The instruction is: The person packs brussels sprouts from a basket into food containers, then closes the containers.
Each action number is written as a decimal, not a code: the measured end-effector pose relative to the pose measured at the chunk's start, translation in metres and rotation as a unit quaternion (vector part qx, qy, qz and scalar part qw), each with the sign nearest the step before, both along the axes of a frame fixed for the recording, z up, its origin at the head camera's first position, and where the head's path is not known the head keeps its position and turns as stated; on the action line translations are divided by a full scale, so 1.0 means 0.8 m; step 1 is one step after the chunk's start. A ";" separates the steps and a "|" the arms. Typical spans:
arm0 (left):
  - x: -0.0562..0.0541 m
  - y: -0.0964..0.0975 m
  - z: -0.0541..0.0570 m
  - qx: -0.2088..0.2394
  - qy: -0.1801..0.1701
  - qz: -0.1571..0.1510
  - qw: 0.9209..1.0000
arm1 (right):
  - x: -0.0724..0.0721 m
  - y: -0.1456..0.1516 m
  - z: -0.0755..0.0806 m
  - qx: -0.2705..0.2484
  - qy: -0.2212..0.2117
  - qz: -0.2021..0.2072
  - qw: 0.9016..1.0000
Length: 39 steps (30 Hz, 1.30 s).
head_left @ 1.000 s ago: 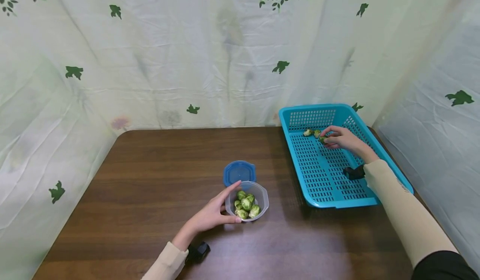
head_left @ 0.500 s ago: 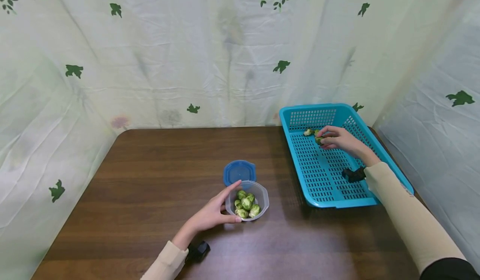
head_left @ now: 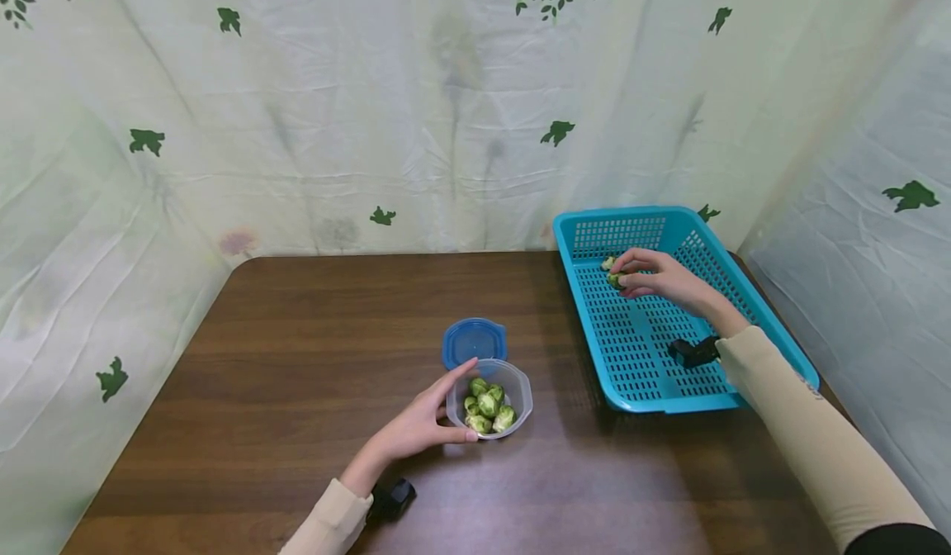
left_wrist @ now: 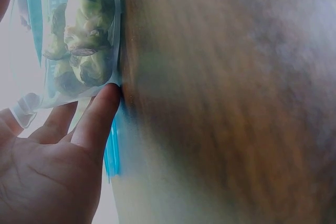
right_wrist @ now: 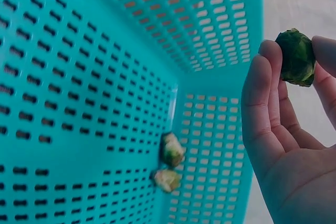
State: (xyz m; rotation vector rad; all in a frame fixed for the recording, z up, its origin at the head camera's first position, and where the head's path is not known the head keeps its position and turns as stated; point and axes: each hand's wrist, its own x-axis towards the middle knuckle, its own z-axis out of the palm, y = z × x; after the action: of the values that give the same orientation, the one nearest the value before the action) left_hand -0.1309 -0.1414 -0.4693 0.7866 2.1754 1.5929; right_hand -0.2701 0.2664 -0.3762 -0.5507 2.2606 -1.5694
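Observation:
My right hand (head_left: 661, 280) is raised over the blue basket (head_left: 603, 361), pinching a Brussels sprout (right_wrist: 296, 57) between thumb and fingertips. Two more sprouts lie together at the basket's far end in the right wrist view: an upper sprout (right_wrist: 172, 149) and a lower sprout (right_wrist: 167, 180). My left hand (head_left: 418, 423) holds a clear plastic container (head_left: 527, 402) from its left side, thumb at the near rim and index finger at the far rim. Several Brussels sprouts (head_left: 488, 404) sit inside it. In the left wrist view the fingers (left_wrist: 97, 124) touch the container wall.
A blue lid (head_left: 474, 342) adjoins the container's far side; whether it is attached I cannot tell. The brown wooden table (head_left: 334, 315) bears everything. The basket stands at its right edge, and a leaf-patterned curtain (head_left: 319, 167) hangs behind and along the sides.
The right hand has picked the sprout up from the basket and moved left with it. The left hand and the container have stayed in place.

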 end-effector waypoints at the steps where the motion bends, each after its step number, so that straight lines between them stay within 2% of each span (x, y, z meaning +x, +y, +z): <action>1: 0.000 0.000 0.000 0.000 0.000 0.000 1.000 | 0.001 -0.002 0.001 -0.003 0.002 0.004 1.000; 12: 0.000 0.000 0.000 -0.004 -0.002 0.002 1.000 | 0.014 -0.028 0.013 -0.013 0.022 0.044 0.999; 25: 0.001 0.000 -0.001 -0.003 0.001 0.002 1.000 | 0.035 -0.066 0.028 -0.022 0.022 0.091 0.995; 39: 0.000 0.000 -0.003 0.001 0.004 0.004 1.000 | 0.057 -0.107 0.035 0.013 0.018 0.150 0.988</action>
State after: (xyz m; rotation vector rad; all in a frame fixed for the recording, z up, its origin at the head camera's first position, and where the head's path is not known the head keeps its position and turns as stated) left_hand -0.1312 -0.1412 -0.4713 0.7883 2.1856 1.5992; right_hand -0.2245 0.1809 -0.3482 -0.8721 2.1027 -1.3883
